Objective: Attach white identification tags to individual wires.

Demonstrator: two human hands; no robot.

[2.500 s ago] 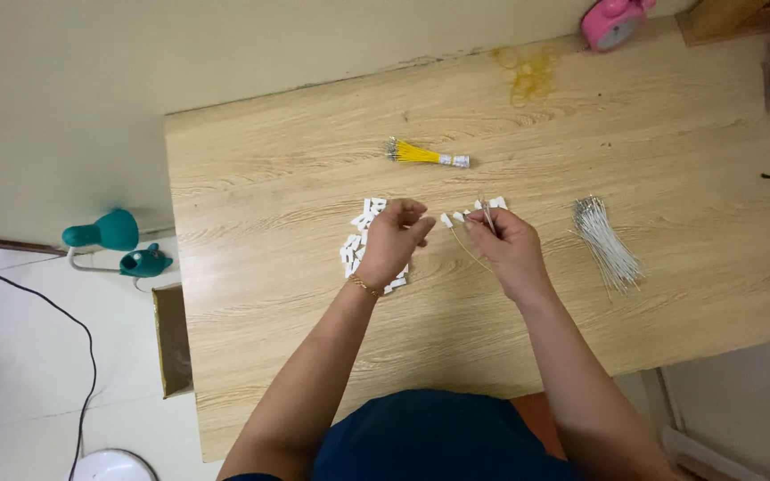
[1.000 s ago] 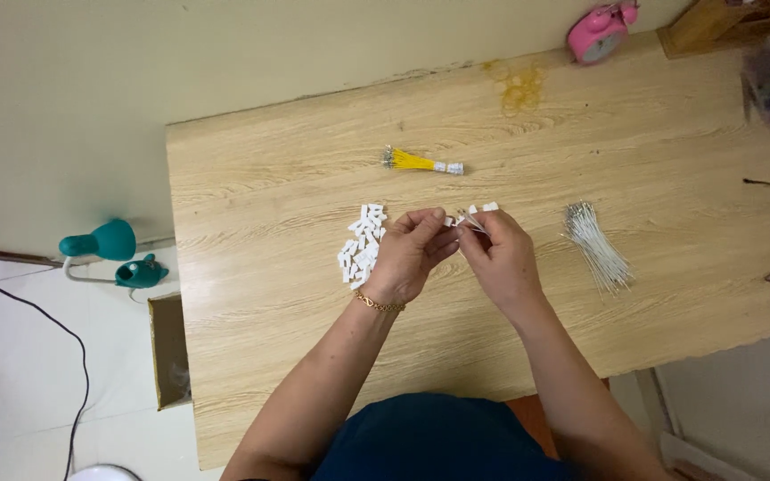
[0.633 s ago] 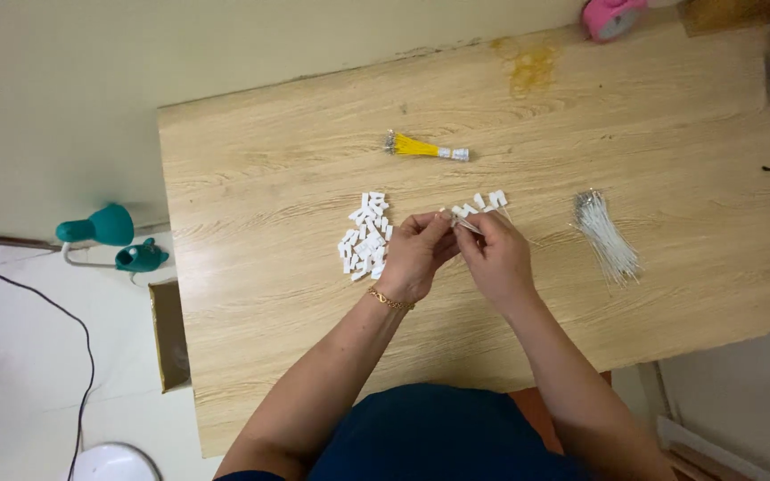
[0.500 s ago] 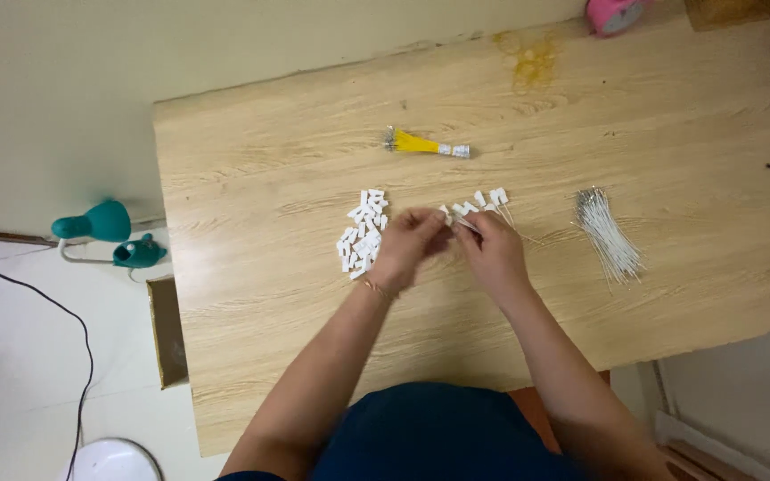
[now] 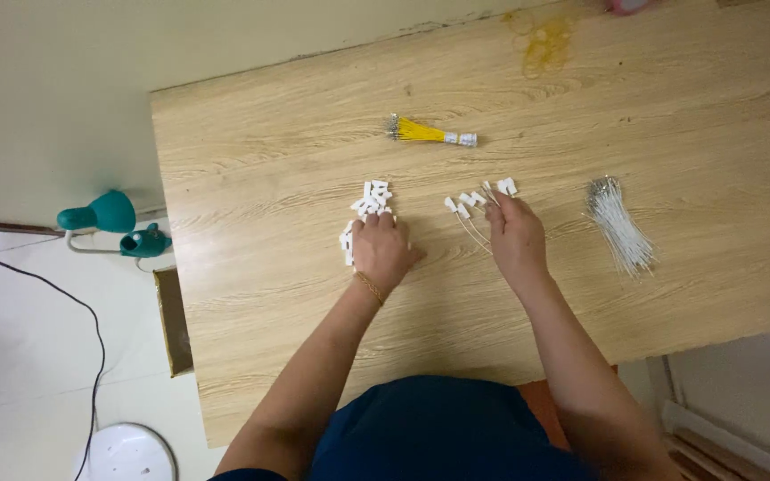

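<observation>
My left hand (image 5: 382, 252) rests palm down on a heap of small white plastic connectors (image 5: 370, 201), fingers over its near edge. My right hand (image 5: 515, 234) lies to the right, fingertips on a short row of white connectors with thin white wires (image 5: 477, 200) attached. Whether either hand pinches a piece is hidden. A bundle of white wires (image 5: 618, 224) lies right of my right hand. A bundle of yellow wires (image 5: 428, 134) with metal ends lies farther back on the wooden table (image 5: 260, 178).
Yellow rubber bands (image 5: 545, 46) lie near the table's far edge. A teal desk lamp (image 5: 109, 223) stands on the floor left of the table, with a black cable (image 5: 64, 303) and a white round object (image 5: 126, 452) nearby.
My hands were together over the wired connectors. They have parted: the left has gone left onto the connector heap, the right stays by the wired row.
</observation>
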